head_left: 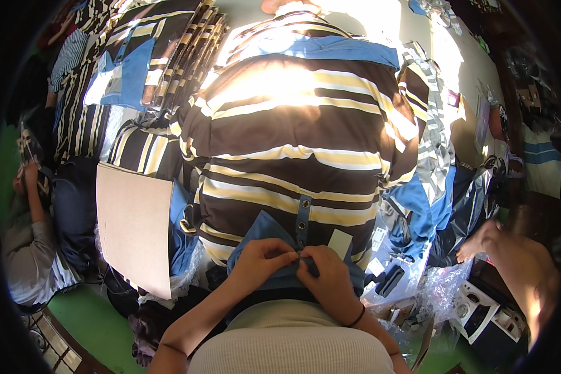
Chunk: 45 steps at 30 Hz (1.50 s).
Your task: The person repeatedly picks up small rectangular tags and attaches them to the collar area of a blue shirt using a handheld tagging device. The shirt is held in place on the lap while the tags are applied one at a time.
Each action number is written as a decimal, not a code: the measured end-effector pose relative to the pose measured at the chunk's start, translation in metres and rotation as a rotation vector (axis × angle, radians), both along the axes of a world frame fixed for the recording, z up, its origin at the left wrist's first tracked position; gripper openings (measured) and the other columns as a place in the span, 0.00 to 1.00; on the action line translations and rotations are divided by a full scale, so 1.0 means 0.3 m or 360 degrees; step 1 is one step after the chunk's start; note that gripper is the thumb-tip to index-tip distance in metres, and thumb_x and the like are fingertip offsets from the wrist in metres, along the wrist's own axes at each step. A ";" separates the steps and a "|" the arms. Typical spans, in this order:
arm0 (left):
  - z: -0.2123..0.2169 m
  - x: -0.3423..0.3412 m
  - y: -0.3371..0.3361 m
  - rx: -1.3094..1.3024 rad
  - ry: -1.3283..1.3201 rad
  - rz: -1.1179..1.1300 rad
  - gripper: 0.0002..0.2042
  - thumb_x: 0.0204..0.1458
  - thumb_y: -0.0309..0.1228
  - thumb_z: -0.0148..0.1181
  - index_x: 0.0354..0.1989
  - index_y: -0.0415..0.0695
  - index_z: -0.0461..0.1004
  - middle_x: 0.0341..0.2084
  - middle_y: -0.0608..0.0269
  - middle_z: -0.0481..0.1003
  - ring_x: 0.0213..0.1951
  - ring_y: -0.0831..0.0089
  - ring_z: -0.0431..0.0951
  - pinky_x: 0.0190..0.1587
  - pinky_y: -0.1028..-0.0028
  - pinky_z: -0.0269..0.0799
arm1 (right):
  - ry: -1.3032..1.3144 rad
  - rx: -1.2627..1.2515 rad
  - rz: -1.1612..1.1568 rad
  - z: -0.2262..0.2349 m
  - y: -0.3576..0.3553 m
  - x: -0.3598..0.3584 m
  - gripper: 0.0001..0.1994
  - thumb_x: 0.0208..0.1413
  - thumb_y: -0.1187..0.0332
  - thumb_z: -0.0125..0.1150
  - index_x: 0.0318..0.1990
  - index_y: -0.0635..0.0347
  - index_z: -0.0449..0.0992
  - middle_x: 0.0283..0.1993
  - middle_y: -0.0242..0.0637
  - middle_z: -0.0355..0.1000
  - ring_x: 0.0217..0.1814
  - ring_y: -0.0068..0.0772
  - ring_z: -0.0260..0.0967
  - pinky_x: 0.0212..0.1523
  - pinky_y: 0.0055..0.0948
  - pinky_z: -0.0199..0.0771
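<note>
A brown polo shirt [293, 134] with yellow and white stripes lies spread out before me, its blue collar [262, 232] toward my body. A blue placket with round metal-looking fasteners [302, 218] runs down from the neck. My left hand [265, 258] pinches the neck opening at the top of the placket. Close against it, my right hand [324, 274] pinches the same spot, and the fingertips of both hands nearly meet. The small piece between them is mostly hidden. A pale card tag [340, 242] sticks up beside my right hand.
Left of the shirt stands a brown cardboard sheet [134, 230]. Folded striped shirts [190, 59] are stacked at the far left. Another person's hand [28, 177] holds something at the left; another's bare arm [511, 255] reaches in at the right, near crumpled clear plastic [442, 283].
</note>
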State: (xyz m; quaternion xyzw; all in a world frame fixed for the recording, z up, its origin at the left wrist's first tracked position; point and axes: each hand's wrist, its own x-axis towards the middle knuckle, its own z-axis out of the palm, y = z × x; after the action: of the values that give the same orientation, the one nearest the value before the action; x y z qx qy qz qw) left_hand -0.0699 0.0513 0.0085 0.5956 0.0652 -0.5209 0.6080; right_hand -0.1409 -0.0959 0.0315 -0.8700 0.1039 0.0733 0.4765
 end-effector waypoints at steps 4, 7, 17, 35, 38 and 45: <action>-0.002 -0.001 -0.004 0.0003 -0.0073 -0.0013 0.07 0.48 0.27 0.57 0.32 0.35 0.73 0.27 0.62 0.75 0.32 0.80 0.74 0.36 0.82 0.68 | 0.0008 0.0053 0.0064 0.000 -0.018 0.005 0.10 0.42 0.75 0.57 0.35 0.64 0.66 0.31 0.42 0.66 0.34 0.42 0.66 0.34 0.32 0.68; 0.015 -0.001 -0.008 0.0102 -0.0198 -0.0087 0.07 0.48 0.28 0.57 0.32 0.37 0.73 0.26 0.61 0.75 0.31 0.77 0.75 0.35 0.80 0.68 | 0.0115 0.0145 0.0111 0.010 -0.029 0.005 0.12 0.41 0.75 0.59 0.36 0.63 0.67 0.33 0.42 0.66 0.37 0.42 0.66 0.37 0.33 0.67; 0.143 0.088 0.162 0.0442 -0.1888 -0.1084 0.13 0.34 0.34 0.66 0.27 0.43 0.72 0.32 0.63 0.68 0.39 0.63 0.69 0.40 0.70 0.66 | 0.0380 -0.0411 0.0559 0.122 -0.205 -0.102 0.21 0.34 0.70 0.66 0.39 0.59 0.66 0.42 0.41 0.62 0.47 0.44 0.60 0.45 0.34 0.63; 0.151 0.209 0.199 0.0213 -0.1401 0.0120 0.12 0.41 0.17 0.54 0.36 0.41 0.63 0.31 0.59 0.72 0.39 0.70 0.73 0.52 0.66 0.60 | -0.0222 -0.0402 -0.0495 0.143 -0.327 0.051 0.04 0.54 0.78 0.45 0.37 0.66 0.61 0.33 0.47 0.67 0.31 0.42 0.67 0.34 0.30 0.67; 0.173 0.323 0.125 0.0160 -0.1364 0.0652 0.10 0.46 0.19 0.50 0.38 0.41 0.62 0.29 0.64 0.66 0.34 0.77 0.67 0.42 0.76 0.61 | -0.0877 -0.0736 -0.0510 0.123 -0.389 0.264 0.04 0.56 0.76 0.42 0.37 0.65 0.62 0.33 0.43 0.64 0.33 0.35 0.63 0.37 0.26 0.64; 0.082 0.852 -0.150 -0.0264 -0.1948 0.1084 0.07 0.52 0.24 0.48 0.39 0.39 0.66 0.31 0.63 0.68 0.35 0.76 0.66 0.41 0.78 0.61 | -0.1395 -0.0846 -0.0562 0.109 -0.561 0.775 0.05 0.58 0.75 0.42 0.40 0.63 0.64 0.31 0.45 0.65 0.31 0.39 0.65 0.36 0.27 0.65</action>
State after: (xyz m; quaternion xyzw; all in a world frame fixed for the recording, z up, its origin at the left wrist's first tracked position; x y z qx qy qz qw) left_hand 0.1857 0.0063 0.0332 0.6798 -0.1457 0.1238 0.7080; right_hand 0.0917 -0.2643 0.0643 -0.8788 0.0551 -0.4064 0.2438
